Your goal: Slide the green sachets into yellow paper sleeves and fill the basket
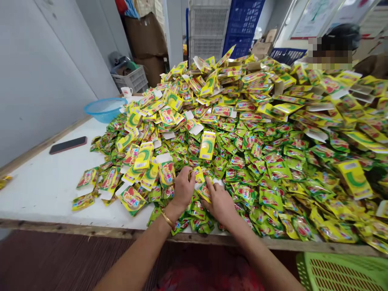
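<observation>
My left hand [183, 188] is closed, fingers curled on a small yellow packet [198, 174] at the front of the heap. Close beside it, my right hand [220, 200] grips a small yellow box [203, 191] with a white flap; its fingers partly hide the box. Green candy packets [197, 212] lie under and around both hands. An upright yellow box [207, 145] rests on the heap just beyond them. Left of my left hand, several open printed boxes [166, 169] lie with white flaps out.
A high pile of yellow boxes [248, 85] covers the table's back. At left are a phone [68, 145], a blue basin [104, 115] and a white mug [126, 91]. A green basket [339, 270] stands below the front edge at right. A person [336, 48] is behind the pile.
</observation>
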A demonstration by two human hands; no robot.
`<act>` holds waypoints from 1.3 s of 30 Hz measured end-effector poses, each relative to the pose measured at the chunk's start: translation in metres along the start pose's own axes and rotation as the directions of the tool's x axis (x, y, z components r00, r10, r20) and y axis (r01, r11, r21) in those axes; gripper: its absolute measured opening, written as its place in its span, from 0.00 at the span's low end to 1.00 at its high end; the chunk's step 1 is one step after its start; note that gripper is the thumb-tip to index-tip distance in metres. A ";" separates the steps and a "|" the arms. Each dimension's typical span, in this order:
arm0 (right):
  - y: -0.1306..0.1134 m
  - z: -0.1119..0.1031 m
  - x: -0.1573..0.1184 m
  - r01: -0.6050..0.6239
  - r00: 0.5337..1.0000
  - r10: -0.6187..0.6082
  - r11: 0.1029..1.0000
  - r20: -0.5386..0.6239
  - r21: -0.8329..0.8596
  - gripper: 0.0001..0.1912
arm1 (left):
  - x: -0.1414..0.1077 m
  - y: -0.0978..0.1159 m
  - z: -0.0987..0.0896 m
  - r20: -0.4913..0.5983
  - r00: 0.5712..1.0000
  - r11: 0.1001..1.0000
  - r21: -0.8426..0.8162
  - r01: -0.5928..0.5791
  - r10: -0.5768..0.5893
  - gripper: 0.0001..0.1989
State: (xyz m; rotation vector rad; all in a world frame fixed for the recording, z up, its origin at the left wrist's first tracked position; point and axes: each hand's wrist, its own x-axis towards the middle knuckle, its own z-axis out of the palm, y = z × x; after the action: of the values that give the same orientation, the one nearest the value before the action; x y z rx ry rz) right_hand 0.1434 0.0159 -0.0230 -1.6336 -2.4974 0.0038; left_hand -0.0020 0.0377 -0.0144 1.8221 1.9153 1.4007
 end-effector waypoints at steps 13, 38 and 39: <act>0.002 0.006 -0.014 0.064 0.945 -0.038 0.995 -0.324 0.072 0.34 | -0.006 0.010 -0.006 0.089 0.988 0.992 -0.002 -0.128 0.127 0.07; 0.008 0.014 -0.020 0.243 0.859 -0.201 0.969 -0.470 0.030 0.36 | 0.024 0.036 -0.033 0.762 0.635 0.981 0.001 -0.194 0.125 0.13; 0.008 0.013 -0.021 0.244 0.858 -0.203 0.969 -0.471 0.027 0.36 | 0.025 0.036 -0.032 0.758 0.639 0.984 -0.013 -0.179 0.126 0.13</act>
State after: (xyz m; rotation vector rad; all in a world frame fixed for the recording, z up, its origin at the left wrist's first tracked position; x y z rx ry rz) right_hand 0.1570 0.0014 -0.0393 -1.1304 -2.2523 -0.2733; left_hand -0.0037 0.0360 0.0400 2.1510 1.3714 0.4186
